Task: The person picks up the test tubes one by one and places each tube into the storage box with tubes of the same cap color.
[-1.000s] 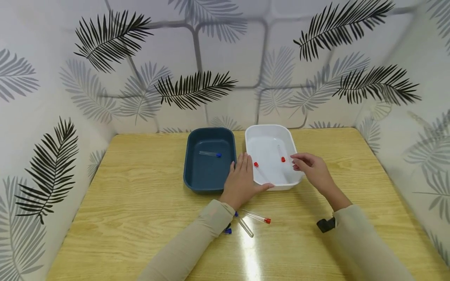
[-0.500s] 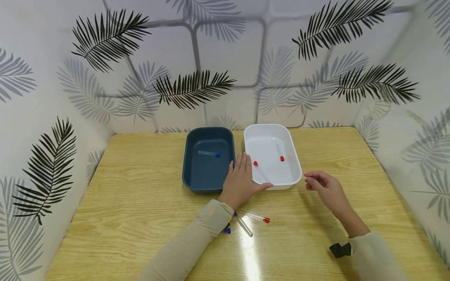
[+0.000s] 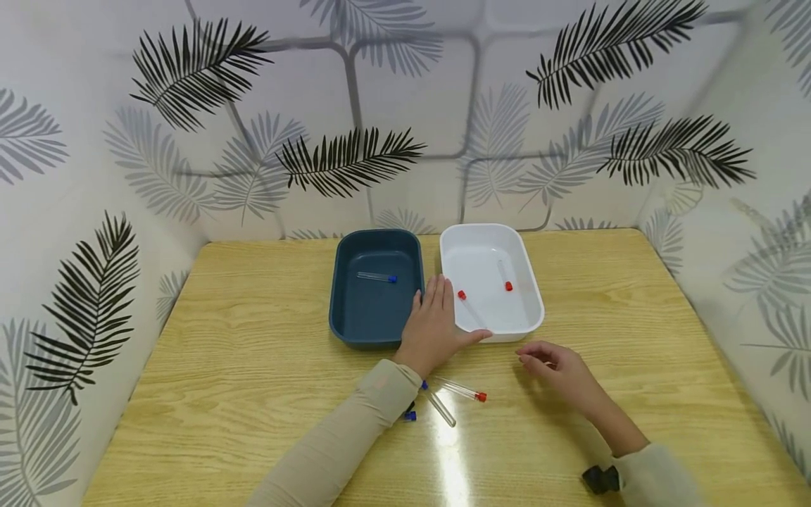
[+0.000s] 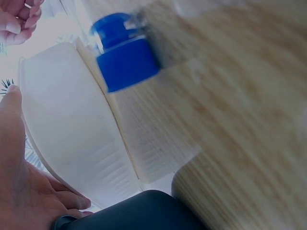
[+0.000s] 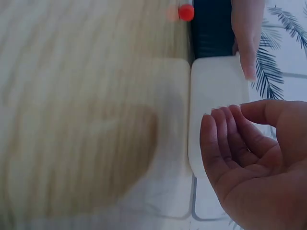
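Observation:
My left hand (image 3: 434,327) rests with straight fingers across the neighbouring rims of a dark blue tray (image 3: 364,313) and a white tray (image 3: 507,317), its thumb along the white one's front edge. Loosely bent and holding nothing, my right hand (image 3: 560,370) hovers over the table in front of the white tray; the right wrist view shows its bare fingertips (image 5: 220,111). Nearest to it lies a red-capped test tube (image 3: 461,389). Beside that is a blue-capped test tube (image 3: 441,408). Another blue cap (image 3: 410,416) shows beside my left sleeve, which hides the rest.
Inside the dark blue tray lies a blue-capped tube (image 3: 376,277). The white tray holds two tubes, with one red cap (image 3: 508,286) to the right and another red cap (image 3: 462,295) to the left. A patterned wall (image 3: 412,91) stands behind the wooden table (image 3: 253,352).
My right hand has moved from the white tray's right edge, first out to the right, then back left and nearer the table's front. The left hand and the trays have stayed put.

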Demonstrator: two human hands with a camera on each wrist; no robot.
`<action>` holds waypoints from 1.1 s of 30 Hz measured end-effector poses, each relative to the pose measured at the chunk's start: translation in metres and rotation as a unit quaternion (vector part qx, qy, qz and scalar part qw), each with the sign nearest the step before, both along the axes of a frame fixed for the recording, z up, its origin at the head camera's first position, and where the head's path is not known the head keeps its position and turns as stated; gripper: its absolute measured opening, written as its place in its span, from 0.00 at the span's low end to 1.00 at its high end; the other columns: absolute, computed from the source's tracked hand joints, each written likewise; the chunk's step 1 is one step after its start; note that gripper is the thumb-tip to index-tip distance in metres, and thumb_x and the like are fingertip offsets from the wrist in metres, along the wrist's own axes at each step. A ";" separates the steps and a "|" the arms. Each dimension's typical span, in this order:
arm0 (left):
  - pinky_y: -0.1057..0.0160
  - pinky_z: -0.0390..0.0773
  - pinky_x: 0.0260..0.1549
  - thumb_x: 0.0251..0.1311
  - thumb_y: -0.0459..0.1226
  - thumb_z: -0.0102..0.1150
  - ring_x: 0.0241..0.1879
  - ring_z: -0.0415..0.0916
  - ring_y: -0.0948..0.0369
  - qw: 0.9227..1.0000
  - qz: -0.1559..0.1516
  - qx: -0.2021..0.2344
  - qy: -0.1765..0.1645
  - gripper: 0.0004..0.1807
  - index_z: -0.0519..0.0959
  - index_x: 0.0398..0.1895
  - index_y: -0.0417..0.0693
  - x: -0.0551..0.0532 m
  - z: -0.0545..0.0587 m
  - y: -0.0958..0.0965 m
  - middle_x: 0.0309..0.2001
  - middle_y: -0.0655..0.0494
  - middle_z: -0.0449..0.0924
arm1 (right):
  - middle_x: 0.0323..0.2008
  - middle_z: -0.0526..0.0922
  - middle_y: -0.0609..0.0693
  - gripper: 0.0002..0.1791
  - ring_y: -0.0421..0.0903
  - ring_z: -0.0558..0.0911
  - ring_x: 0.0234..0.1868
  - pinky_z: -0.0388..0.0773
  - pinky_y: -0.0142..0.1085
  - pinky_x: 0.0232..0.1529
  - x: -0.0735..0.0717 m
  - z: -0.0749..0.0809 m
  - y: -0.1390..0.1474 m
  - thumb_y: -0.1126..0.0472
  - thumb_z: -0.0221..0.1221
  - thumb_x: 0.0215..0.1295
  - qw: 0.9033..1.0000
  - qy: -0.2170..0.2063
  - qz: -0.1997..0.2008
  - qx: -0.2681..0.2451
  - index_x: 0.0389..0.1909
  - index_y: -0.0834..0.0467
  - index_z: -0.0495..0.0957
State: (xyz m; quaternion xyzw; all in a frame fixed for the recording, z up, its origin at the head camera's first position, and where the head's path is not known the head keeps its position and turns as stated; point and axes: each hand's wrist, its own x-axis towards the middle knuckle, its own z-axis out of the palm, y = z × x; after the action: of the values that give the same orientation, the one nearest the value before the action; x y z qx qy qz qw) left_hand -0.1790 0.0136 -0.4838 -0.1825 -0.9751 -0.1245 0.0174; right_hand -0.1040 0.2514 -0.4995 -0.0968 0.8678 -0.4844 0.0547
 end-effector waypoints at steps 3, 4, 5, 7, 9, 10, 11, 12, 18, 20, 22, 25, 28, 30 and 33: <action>0.50 0.45 0.65 0.43 0.79 0.33 0.71 0.35 0.53 1.000 0.000 0.001 -0.003 0.64 0.46 0.72 0.40 0.000 -0.001 0.001 0.73 0.47 0.42 | 0.40 0.82 0.51 0.14 0.43 0.80 0.37 0.76 0.32 0.36 0.002 -0.005 -0.009 0.55 0.55 0.67 0.999 0.003 0.016 0.028 0.44 0.60 0.80; 0.50 0.45 0.65 0.42 0.79 0.33 0.71 0.35 0.53 1.000 0.001 0.001 -0.004 0.64 0.46 0.72 0.40 0.000 -0.002 0.001 0.73 0.47 0.42 | 0.41 0.82 0.50 0.13 0.43 0.80 0.37 0.76 0.32 0.36 0.003 -0.006 -0.011 0.55 0.55 0.66 0.999 0.004 0.022 0.033 0.44 0.59 0.80; 0.50 0.45 0.65 0.42 0.79 0.33 0.71 0.35 0.53 1.000 0.002 0.001 -0.005 0.64 0.46 0.72 0.40 0.000 -0.002 0.001 0.73 0.47 0.42 | 0.40 0.82 0.50 0.13 0.43 0.80 0.36 0.77 0.32 0.36 0.004 -0.006 -0.015 0.56 0.55 0.66 0.999 0.005 0.029 0.039 0.43 0.59 0.80; 0.50 0.45 0.65 0.42 0.79 0.32 0.71 0.35 0.53 1.000 0.002 -0.001 -0.005 0.64 0.46 0.72 0.40 0.000 -0.002 0.001 0.73 0.47 0.42 | 0.39 0.82 0.49 0.11 0.43 0.80 0.35 0.77 0.33 0.36 0.004 -0.007 -0.021 0.57 0.56 0.66 0.998 0.005 0.045 0.045 0.43 0.59 0.80; 0.50 0.45 0.65 0.42 0.79 0.32 0.71 0.35 0.53 1.000 0.003 -0.001 -0.005 0.64 0.46 0.72 0.40 0.000 -0.002 0.001 0.73 0.47 0.42 | 0.38 0.82 0.48 0.11 0.42 0.80 0.36 0.77 0.33 0.37 0.005 -0.006 -0.027 0.58 0.56 0.66 0.996 0.010 0.063 0.054 0.42 0.59 0.81; 0.50 0.45 0.65 0.42 0.79 0.32 0.71 0.35 0.53 1.000 0.003 -0.002 -0.004 0.64 0.46 0.72 0.40 0.000 -0.002 0.000 0.73 0.47 0.42 | 0.38 0.82 0.48 0.10 0.41 0.79 0.36 0.77 0.33 0.37 0.005 -0.007 -0.030 0.58 0.56 0.66 0.996 0.011 0.073 0.057 0.42 0.59 0.81; 0.50 0.45 0.65 0.42 0.79 0.32 0.71 0.35 0.53 1.000 0.003 -0.002 -0.004 0.64 0.46 0.72 0.40 0.000 -0.002 0.000 0.73 0.47 0.42 | 0.38 0.82 0.47 0.11 0.41 0.79 0.36 0.76 0.33 0.38 0.005 -0.007 -0.033 0.58 0.56 0.66 0.995 0.013 0.084 0.060 0.42 0.60 0.80; 0.50 0.45 0.65 0.42 0.79 0.32 0.71 0.35 0.53 1.000 0.002 -0.002 -0.003 0.64 0.46 0.72 0.40 0.000 -0.002 0.000 0.73 0.47 0.42 | 0.37 0.82 0.47 0.11 0.41 0.79 0.36 0.76 0.33 0.38 0.005 -0.007 -0.035 0.58 0.57 0.65 0.994 0.016 0.094 0.060 0.42 0.60 0.80; 0.49 0.45 0.65 0.42 0.79 0.31 0.71 0.35 0.52 1.000 -0.001 -0.002 0.001 0.64 0.46 0.72 0.40 0.000 -0.002 0.000 0.72 0.47 0.43 | 0.34 0.81 0.42 0.10 0.37 0.79 0.35 0.77 0.32 0.38 0.005 -0.010 -0.050 0.58 0.57 0.65 0.989 0.014 0.136 0.063 0.41 0.59 0.80; 0.49 0.45 0.65 0.42 0.79 0.31 0.71 0.36 0.52 1.000 -0.002 -0.002 0.002 0.64 0.46 0.72 0.40 0.000 -0.002 0.000 0.72 0.46 0.43 | 0.33 0.81 0.41 0.09 0.36 0.79 0.34 0.77 0.32 0.38 0.004 -0.010 -0.056 0.59 0.58 0.64 0.987 0.011 0.147 0.064 0.40 0.59 0.80; 0.49 0.46 0.65 0.42 0.79 0.31 0.71 0.36 0.52 1.000 -0.003 -0.002 0.004 0.64 0.47 0.72 0.39 0.000 -0.001 -0.001 0.72 0.46 0.43 | 0.31 0.81 0.41 0.09 0.36 0.78 0.33 0.77 0.32 0.37 0.003 -0.009 -0.061 0.59 0.59 0.64 0.986 0.010 0.154 0.067 0.39 0.59 0.80; 0.49 0.47 0.65 0.43 0.79 0.32 0.71 0.37 0.52 1.000 -0.004 -0.003 0.007 0.64 0.47 0.72 0.39 0.001 0.000 -0.001 0.72 0.46 0.44 | 0.31 0.80 0.42 0.09 0.36 0.78 0.32 0.76 0.32 0.36 0.003 -0.008 -0.067 0.59 0.60 0.63 0.984 0.012 0.164 0.071 0.39 0.60 0.80; 0.48 0.47 0.65 0.43 0.79 0.32 0.71 0.37 0.52 1.000 -0.005 -0.005 0.010 0.64 0.47 0.72 0.39 0.001 0.001 -0.001 0.72 0.46 0.44 | 0.31 0.80 0.42 0.09 0.36 0.77 0.32 0.76 0.32 0.36 0.003 -0.008 -0.072 0.60 0.60 0.62 0.982 0.016 0.170 0.078 0.38 0.60 0.80; 0.48 0.48 0.65 0.43 0.79 0.32 0.71 0.37 0.52 1.000 -0.005 -0.006 0.013 0.63 0.48 0.72 0.39 0.002 0.001 -0.001 0.72 0.46 0.44 | 0.30 0.79 0.43 0.08 0.36 0.77 0.32 0.76 0.32 0.35 0.003 -0.008 -0.075 0.61 0.61 0.61 0.981 0.019 0.172 0.083 0.38 0.61 0.80; 0.48 0.48 0.65 0.43 0.79 0.32 0.71 0.38 0.51 1.000 -0.005 -0.006 0.016 0.64 0.48 0.72 0.38 0.002 0.001 -0.001 0.72 0.45 0.44 | 0.29 0.79 0.43 0.08 0.36 0.76 0.31 0.76 0.32 0.35 0.003 -0.006 -0.079 0.62 0.62 0.59 0.980 0.028 0.175 0.090 0.37 0.62 0.80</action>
State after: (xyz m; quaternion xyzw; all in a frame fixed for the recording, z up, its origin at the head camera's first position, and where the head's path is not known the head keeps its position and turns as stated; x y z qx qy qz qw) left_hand -0.1770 0.0121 -0.4823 -0.1893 -0.9745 -0.1161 0.0312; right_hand -0.1005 0.1725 -0.5051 -0.2553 0.8787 -0.3843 0.1228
